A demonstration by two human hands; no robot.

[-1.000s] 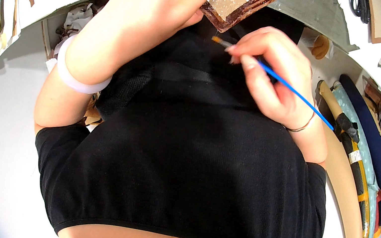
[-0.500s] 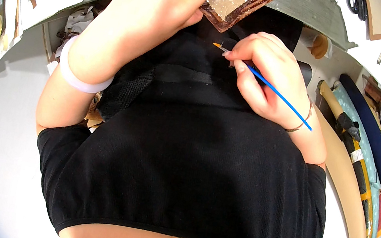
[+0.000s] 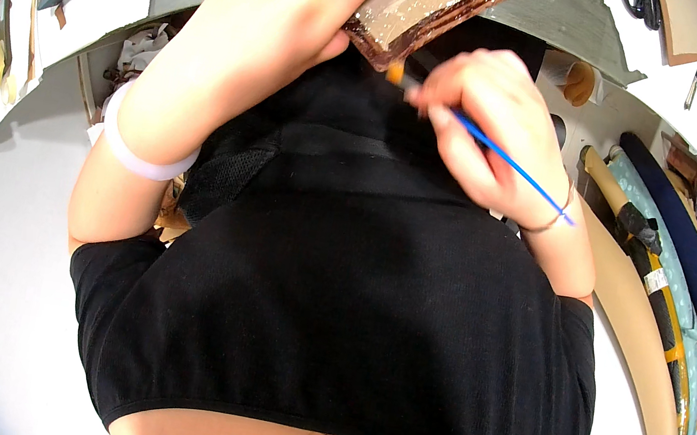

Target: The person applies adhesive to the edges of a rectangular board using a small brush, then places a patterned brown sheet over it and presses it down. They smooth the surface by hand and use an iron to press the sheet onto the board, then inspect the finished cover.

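Note:
My left hand (image 3: 295, 10) grips a flat, layered, leather-like piece (image 3: 439, 10) with a shiny, speckled tan face and dark brown edges. Its thumb lies at the near edge and its fingers rest over the face; the upper part of the piece runs out of view. In my right hand (image 3: 497, 127) a thin paintbrush (image 3: 514, 166) with a blue handle is pinched between thumb and fingers. The orange bristles are close to the near corner of the piece; whether they touch it is hard to tell. The fingertips are slightly blurred.
A grey-green mat (image 3: 574, 25) covers part of the white table in front of me. Black-handled scissors (image 3: 644, 7) lie at the far right, by tan sheets. A roll of tape (image 3: 581, 83) sits below the table edge. Several fabric rolls (image 3: 633, 334) stand at my right.
The piece has shifted slightly toward me and left with my left hand. My right hand has risen a little, bringing the bristles up beside the piece's corner.

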